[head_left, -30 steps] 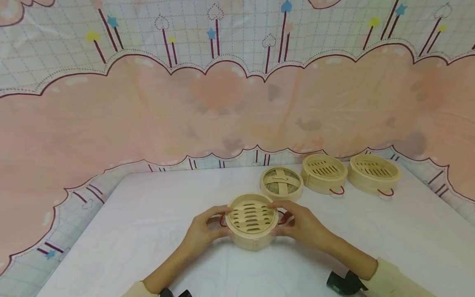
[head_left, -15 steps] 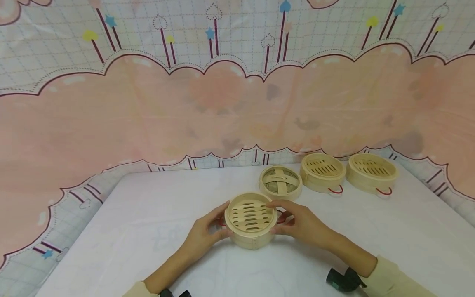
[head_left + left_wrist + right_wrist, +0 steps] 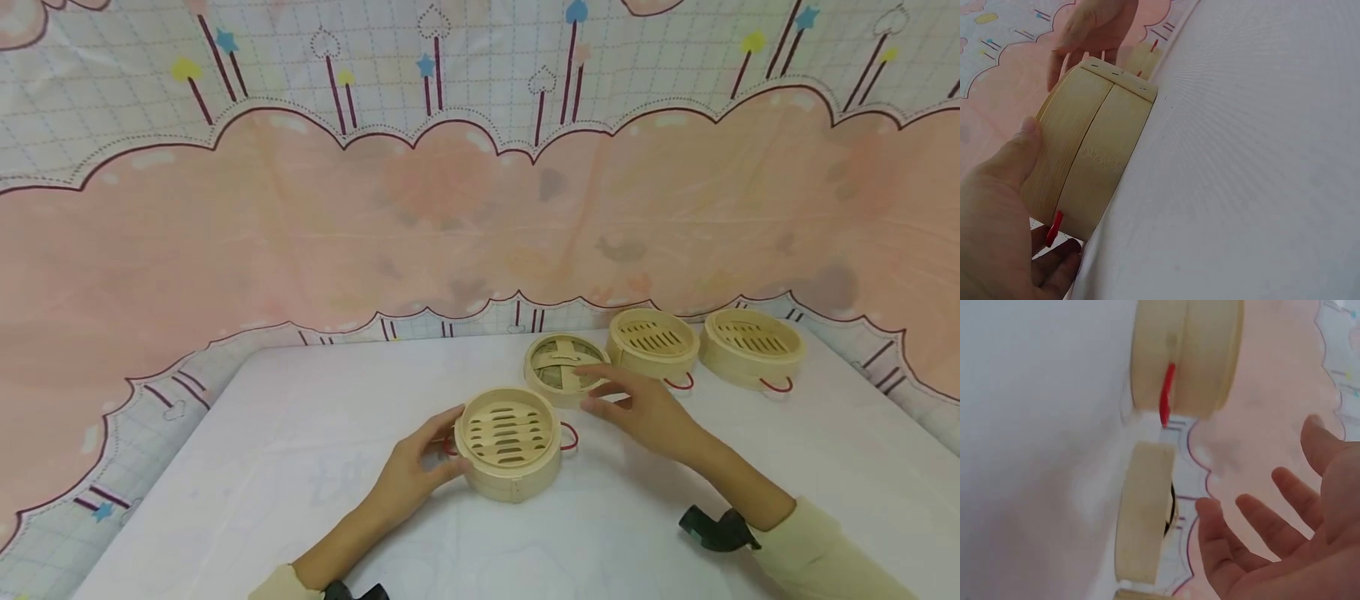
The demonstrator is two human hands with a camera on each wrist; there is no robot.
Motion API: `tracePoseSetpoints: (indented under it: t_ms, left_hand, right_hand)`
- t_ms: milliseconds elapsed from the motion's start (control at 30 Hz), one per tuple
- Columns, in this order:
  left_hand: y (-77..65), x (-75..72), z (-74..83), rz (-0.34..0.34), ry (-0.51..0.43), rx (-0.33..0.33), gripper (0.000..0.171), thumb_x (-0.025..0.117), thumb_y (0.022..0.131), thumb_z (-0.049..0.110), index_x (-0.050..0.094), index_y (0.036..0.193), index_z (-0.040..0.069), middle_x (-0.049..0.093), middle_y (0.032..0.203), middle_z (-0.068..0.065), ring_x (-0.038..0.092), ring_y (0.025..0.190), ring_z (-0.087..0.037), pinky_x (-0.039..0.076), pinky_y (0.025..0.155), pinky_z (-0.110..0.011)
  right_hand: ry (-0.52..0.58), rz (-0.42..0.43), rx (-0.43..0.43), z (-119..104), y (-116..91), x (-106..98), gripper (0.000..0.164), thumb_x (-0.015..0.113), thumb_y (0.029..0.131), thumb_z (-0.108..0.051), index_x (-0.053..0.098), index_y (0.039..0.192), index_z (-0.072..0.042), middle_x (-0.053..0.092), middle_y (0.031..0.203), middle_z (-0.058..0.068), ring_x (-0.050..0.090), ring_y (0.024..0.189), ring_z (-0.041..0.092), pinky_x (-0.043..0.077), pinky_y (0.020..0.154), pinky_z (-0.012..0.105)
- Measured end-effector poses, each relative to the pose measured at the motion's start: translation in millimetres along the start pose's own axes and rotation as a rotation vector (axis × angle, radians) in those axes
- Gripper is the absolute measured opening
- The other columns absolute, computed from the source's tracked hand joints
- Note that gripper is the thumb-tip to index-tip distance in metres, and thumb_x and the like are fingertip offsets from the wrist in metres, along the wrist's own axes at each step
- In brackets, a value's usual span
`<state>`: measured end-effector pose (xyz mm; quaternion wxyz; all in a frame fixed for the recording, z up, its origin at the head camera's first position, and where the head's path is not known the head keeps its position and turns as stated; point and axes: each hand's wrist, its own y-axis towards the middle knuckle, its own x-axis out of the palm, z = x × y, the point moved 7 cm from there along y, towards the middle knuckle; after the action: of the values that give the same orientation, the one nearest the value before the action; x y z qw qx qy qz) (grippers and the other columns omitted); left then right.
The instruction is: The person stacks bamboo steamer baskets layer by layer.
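Observation:
A round bamboo steamer basket (image 3: 508, 433) with a slatted base and red side loops stands upright on the white table. My left hand (image 3: 408, 462) grips its left side; the left wrist view shows the thumb (image 3: 1019, 147) on the basket wall and the other fingers around the far side. Behind the basket lies a bamboo steamer lid (image 3: 562, 354) with a crossed strap handle on top. Over the lid's right edge hovers my right hand (image 3: 637, 408), its fingers spread and loosely bent. In the right wrist view there is nothing between those fingers, and the lid (image 3: 1144, 512) is apart from them.
Two more steamer baskets stand at the back right, one (image 3: 652, 346) close beside the lid and another (image 3: 753, 350) farther right, each with a red loop facing front. A patterned pink cloth backdrop (image 3: 450, 217) hangs behind the white table (image 3: 337, 392).
My right hand has let go of the basket's right side and moved back and right to the lid, leaving the right red loop in full view. The left hand stays on the basket.

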<state>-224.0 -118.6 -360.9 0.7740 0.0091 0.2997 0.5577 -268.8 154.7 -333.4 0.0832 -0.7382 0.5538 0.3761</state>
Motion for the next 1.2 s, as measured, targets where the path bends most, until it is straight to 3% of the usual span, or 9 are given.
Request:
tracePoseSetpoints:
  t_ms: [267,400,567,633,800,1033,1200]
  left_hand:
    - [0.2,-0.7,-1.5,-0.001,-0.010,-0.002,0.066,0.073,0.083,0.010,0.043,0.141,0.001,0.057,0.129,-0.017,0.057,0.110,-0.028,0.044,0.093,-0.050]
    - [0.8,-0.4,-0.4,-0.001,-0.015,-0.006,0.066,0.073,0.083,0.010,0.043,0.141,0.001,0.057,0.129,-0.017,0.057,0.110,-0.028,0.045,0.093,-0.049]
    - [1.5,-0.4,0.2,-0.004,-0.018,-0.008,0.066,0.073,0.083,0.010,0.043,0.141,0.001,0.057,0.128,-0.017,0.057,0.108,-0.028,0.045,0.092,-0.048]
    - [1.8,-0.5,0.6,-0.004,-0.021,-0.008,0.065,0.073,0.084,0.009,0.043,0.141,0.001,0.057,0.128,-0.017,0.057,0.108,-0.028,0.046,0.092,-0.047]
    - [1.7,-0.2,1.2,-0.001,-0.025,-0.006,0.065,0.073,0.083,0.009,0.043,0.141,0.000,0.057,0.128,-0.018,0.057,0.108,-0.029,0.046,0.092,-0.047]
    - [1.0,0.5,0.8,0.001,-0.022,-0.004,0.065,0.073,0.083,0.009,0.043,0.141,0.001,0.056,0.129,-0.018,0.057,0.109,-0.029,0.045,0.093,-0.048]
    - [1.4,0.6,-0.8,0.007,-0.015,-0.015,0.065,0.074,0.083,0.009,0.044,0.140,0.001,0.057,0.128,-0.017,0.057,0.110,-0.029,0.045,0.093,-0.048]
  right_hand:
    - [-0.062,0.201,0.105,16,0,-39,0.041,0.061,0.094,-0.037,0.058,0.128,-0.014,0.060,0.124,0.011,0.059,0.107,0.030,0.051,0.085,0.048]
    - [-0.082,0.294,0.113,26,-1,-55,0.040,0.059,0.095,-0.036,0.059,0.125,-0.010,0.057,0.126,0.013,0.059,0.106,0.034,0.051,0.084,0.052]
    - [-0.114,0.394,0.133,39,-3,-70,0.038,0.060,0.095,-0.035,0.062,0.120,-0.007,0.058,0.123,0.016,0.060,0.102,0.035,0.055,0.073,0.035]
    - [-0.124,0.406,0.158,44,-4,-74,0.040,0.060,0.094,-0.037,0.062,0.120,-0.006,0.057,0.125,0.017,0.058,0.104,0.036,0.055,0.073,0.036]
    - [-0.166,0.405,0.188,57,-6,-81,0.043,0.060,0.094,-0.037,0.061,0.122,-0.004,0.054,0.127,0.022,0.053,0.108,0.041,0.047,0.085,0.055]
    - [-0.232,0.430,0.210,69,-11,-87,0.043,0.063,0.092,-0.037,0.062,0.118,-0.003,0.058,0.121,0.021,0.053,0.103,0.036,0.042,0.079,0.049]
    - [-0.223,0.427,0.215,74,-12,-89,0.042,0.064,0.092,-0.035,0.062,0.116,-0.001,0.056,0.124,0.024,0.049,0.112,0.044,0.039,0.086,0.060]
